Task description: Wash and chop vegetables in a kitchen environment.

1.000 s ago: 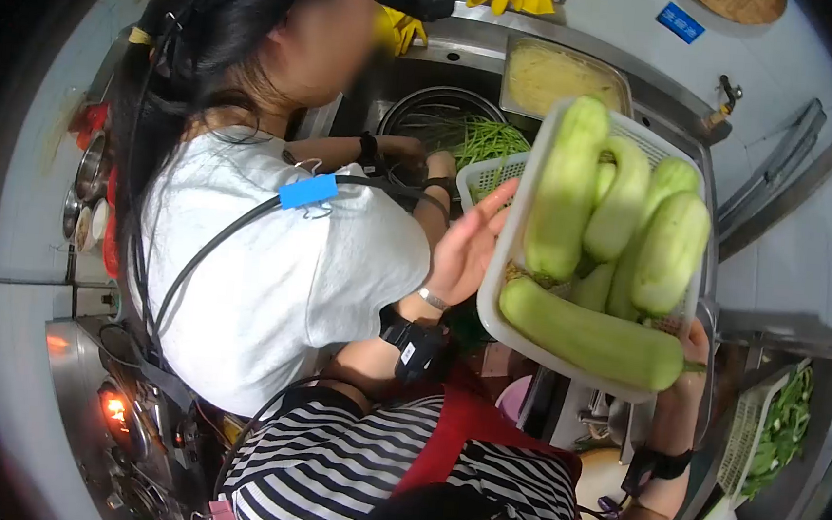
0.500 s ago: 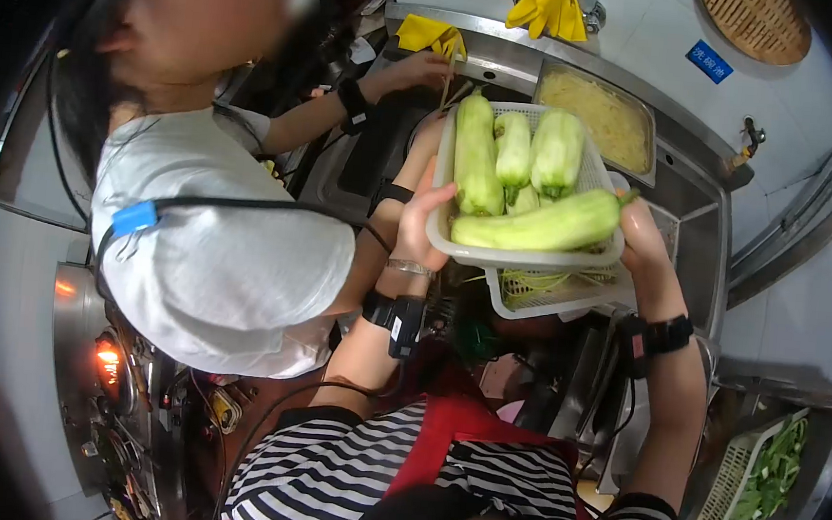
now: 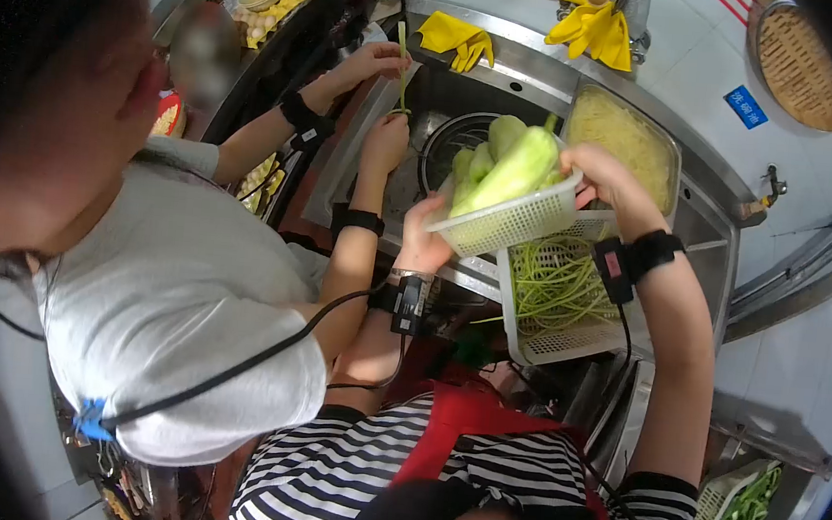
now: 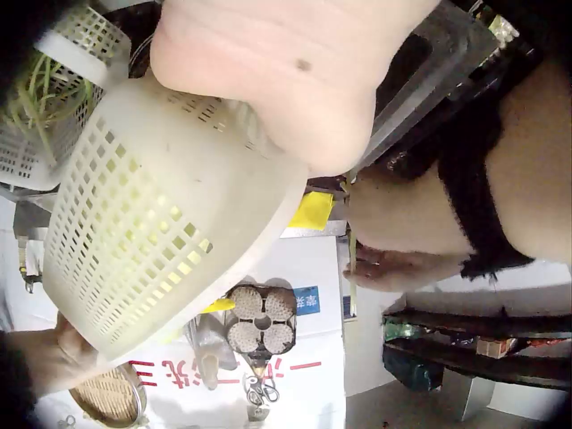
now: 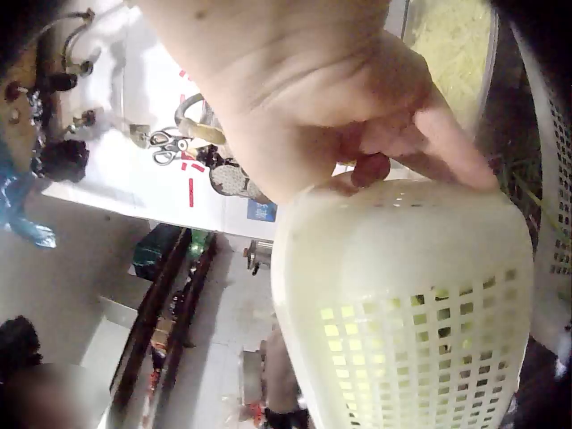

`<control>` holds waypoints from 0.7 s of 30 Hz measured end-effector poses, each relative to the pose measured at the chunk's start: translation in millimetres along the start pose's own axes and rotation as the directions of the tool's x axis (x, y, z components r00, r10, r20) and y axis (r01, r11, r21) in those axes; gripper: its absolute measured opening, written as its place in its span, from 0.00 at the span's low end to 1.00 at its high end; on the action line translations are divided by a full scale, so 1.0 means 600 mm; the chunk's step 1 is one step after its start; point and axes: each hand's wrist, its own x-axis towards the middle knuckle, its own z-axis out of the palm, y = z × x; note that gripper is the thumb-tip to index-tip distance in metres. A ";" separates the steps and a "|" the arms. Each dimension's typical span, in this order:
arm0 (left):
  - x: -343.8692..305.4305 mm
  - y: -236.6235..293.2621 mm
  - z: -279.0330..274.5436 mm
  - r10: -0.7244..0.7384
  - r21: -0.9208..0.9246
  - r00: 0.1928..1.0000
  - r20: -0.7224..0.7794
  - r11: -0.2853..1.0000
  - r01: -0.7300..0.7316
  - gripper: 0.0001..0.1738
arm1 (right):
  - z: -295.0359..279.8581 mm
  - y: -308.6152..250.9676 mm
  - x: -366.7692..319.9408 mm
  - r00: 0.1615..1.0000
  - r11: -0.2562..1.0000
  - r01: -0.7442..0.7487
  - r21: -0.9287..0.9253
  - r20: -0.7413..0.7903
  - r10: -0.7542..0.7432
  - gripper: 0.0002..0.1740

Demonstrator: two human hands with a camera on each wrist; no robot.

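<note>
A white plastic basket (image 3: pixel 511 226) of pale green zucchini (image 3: pixel 508 177) is held up between both hands, tilted so its perforated long wall faces me. At its left end my left hand (image 3: pixel 425 239) grips the rim; in the left wrist view the heel of that hand lies against the basket (image 4: pixel 179 179) and the fingers are hidden. My right hand (image 3: pixel 606 175) holds the opposite end, its fingers hooked at the rim in the right wrist view. Below the raised basket stands a second white basket (image 3: pixel 580 347) with long thin green stems (image 3: pixel 550 290).
A metal tray of pale yellow shreds (image 3: pixel 630 145) sits at the back of the sink (image 3: pixel 702 229). Close at left, another person's hands (image 3: pixel 384 140) hold a green stalk (image 3: pixel 402 68) by a round metal colander (image 3: pixel 434 154). Yellow gloves (image 3: pixel 456 40) lie on the sink edge.
The zucchini basket has moved left and away from me, then swung round and tipped, uncovering the basket of stems below. The other person has raised a stalk from the sink.
</note>
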 end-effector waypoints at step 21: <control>-0.019 0.020 0.002 -0.281 -0.096 0.960 -0.015 0.956 0.279 0.35 | 0.138 -0.163 0.007 0.917 0.583 0.112 -0.805 -0.143 -0.373 0.29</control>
